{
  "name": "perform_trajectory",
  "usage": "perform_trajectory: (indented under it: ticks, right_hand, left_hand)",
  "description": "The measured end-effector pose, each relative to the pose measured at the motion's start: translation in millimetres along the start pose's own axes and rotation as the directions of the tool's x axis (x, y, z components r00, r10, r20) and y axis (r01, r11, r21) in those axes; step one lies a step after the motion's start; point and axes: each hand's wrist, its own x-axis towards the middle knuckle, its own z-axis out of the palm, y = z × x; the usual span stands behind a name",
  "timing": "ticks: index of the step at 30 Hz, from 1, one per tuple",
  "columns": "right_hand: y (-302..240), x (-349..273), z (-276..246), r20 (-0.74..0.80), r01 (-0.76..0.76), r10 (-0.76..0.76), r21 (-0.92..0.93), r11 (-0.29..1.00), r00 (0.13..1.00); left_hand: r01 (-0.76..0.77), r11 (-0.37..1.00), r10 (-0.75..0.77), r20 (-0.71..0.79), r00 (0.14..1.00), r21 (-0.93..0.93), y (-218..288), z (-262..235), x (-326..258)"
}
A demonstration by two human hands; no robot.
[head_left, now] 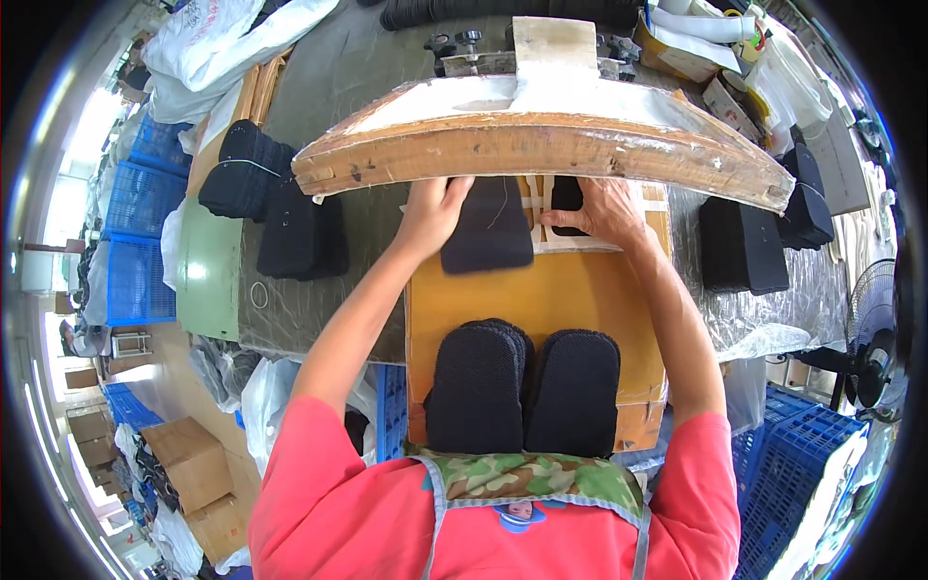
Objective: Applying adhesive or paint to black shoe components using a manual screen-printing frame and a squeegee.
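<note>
My left hand point(435, 217) grips the left side of a black insole-shaped fabric piece point(488, 237); its fingertips are hidden behind the raised wooden frame point(541, 145). The piece's near edge is slightly blurred, and a loose thread lies on it. My right hand point(604, 215) is spread, thumb pointing left, over another black piece point(567, 198) within white strips on the yellow-brown board point(541, 290). The frame hides the far part of both pieces. Close to my body, two stacks of black round-ended pieces, a left stack point(477, 387) and a right stack point(572, 391), rest on the board.
Bundled black pieces point(302, 232) sit left of the board, with more black stacks point(742, 242) at its right. Black-knobbed clamps point(469, 43) hold the frame at the back. A fan point(875, 333) and blue crates point(797, 464) stand right; cardboard boxes point(188, 464) lie lower left.
</note>
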Motion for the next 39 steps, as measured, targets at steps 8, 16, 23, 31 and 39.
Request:
perform_trajectory:
  ticks: [8, 16, 23, 31, 39]
  right_hand:
    - [0, -3, -3, 0.015, -0.015, 0.015, -0.014, 1.0, 1.0]
    - [-2, -1, 3, -0.103, -0.048, 0.049, 0.014, 0.999, 0.993]
    - [-3, -4, 5, -0.171, -0.049, 0.049, 0.006, 0.999, 0.984]
    - [-1, -7, 7, -0.202, -0.038, 0.024, -0.07, 0.997, 0.979]
    - [-1, -7, 5, -0.117, -0.093, 0.092, -0.003, 0.996, 0.989]
  left_hand:
    - [-0.122, 0.884, 0.02, 0.224, 0.974, 0.452, -33, 31, 35]
    - [-0.198, 0.78, 0.171, 0.102, 0.98, 0.594, -18, 54, 9]
    - [-0.221, 0.776, 0.145, 0.174, 0.974, 0.59, -19, 50, 13]
    - [-0.062, 0.865, -0.066, 0.236, 0.97, 0.498, -4, 49, 17]
    - [-0.206, 0.778, 0.048, 0.27, 0.962, 0.594, -5, 79, 14]
